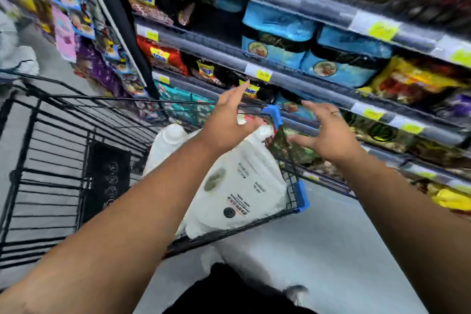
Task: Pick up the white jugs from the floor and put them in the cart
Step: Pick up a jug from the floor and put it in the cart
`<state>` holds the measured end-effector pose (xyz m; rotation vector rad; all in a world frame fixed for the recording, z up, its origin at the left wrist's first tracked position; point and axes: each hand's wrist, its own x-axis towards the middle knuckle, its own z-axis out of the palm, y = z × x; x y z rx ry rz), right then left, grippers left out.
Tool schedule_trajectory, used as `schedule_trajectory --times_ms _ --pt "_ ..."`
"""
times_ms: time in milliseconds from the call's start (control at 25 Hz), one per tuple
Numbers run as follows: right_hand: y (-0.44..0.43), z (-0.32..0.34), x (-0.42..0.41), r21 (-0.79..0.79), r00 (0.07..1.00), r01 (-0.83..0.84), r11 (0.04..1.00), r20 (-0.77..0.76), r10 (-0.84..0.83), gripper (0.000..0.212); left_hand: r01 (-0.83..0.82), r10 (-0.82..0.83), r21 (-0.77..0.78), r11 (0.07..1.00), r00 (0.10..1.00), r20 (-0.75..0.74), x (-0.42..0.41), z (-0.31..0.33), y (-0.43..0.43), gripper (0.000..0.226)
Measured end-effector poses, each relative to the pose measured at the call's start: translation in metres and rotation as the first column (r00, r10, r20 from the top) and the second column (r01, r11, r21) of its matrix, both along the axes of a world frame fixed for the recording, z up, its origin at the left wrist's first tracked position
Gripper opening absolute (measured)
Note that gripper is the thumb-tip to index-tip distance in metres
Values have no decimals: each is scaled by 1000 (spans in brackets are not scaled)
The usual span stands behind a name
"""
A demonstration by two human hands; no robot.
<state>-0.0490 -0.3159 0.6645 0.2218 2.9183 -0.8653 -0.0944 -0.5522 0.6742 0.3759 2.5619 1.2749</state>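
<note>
A large white jug (237,186) with a printed label lies in the near right corner of the black wire cart (51,150). A second white jug (168,143) shows behind it, partly hidden by my left forearm. My left hand (226,122) hovers above the jugs with its fingers spread, holding nothing. My right hand (328,132) is open too, just right of the cart's blue corner (274,115), fingers apart and empty. Neither hand touches a jug.
Grocery shelves (305,79) packed with blue, red and yellow packets run along the right, close to the cart. A black mat panel (107,176) lies in the cart. Grey floor (331,250) shows below the cart's near edge, with my dark clothing at the bottom.
</note>
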Motion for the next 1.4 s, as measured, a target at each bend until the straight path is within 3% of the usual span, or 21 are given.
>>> schedule_trajectory --times_ms 280,480,680,760,960,1120,1280,1400 --pt "195 71 165 -21 924 354 935 -147 -353 92 357 -353 18 934 931 -95 78 72 219 87" --pt "325 110 310 -51 797 565 823 -225 -561 93 601 -593 -7 799 786 -178 182 111 399 87" --pt "424 135 459 -132 545 778 614 -345 -764 94 806 -796 -84 587 554 -243 303 144 556 90" --pt "444 139 495 -130 501 814 567 -337 -797 96 845 -824 -86 528 486 -290 329 150 595 92" --pt "521 137 613 -141 260 940 310 -290 -921 100 971 -933 -22 240 224 -281 430 154 736 93" --pt "572 136 672 -109 80 988 114 -277 -958 103 998 -957 -32 49 38 -289 488 148 839 97" --pt "624 135 731 -163 -170 979 -126 -295 -940 105 989 -945 -63 -137 -150 -291 550 151 937 100" --pt "648 128 774 -170 -283 955 -243 -274 -919 109 961 -917 -86 -264 -277 -287 606 147 992 98"
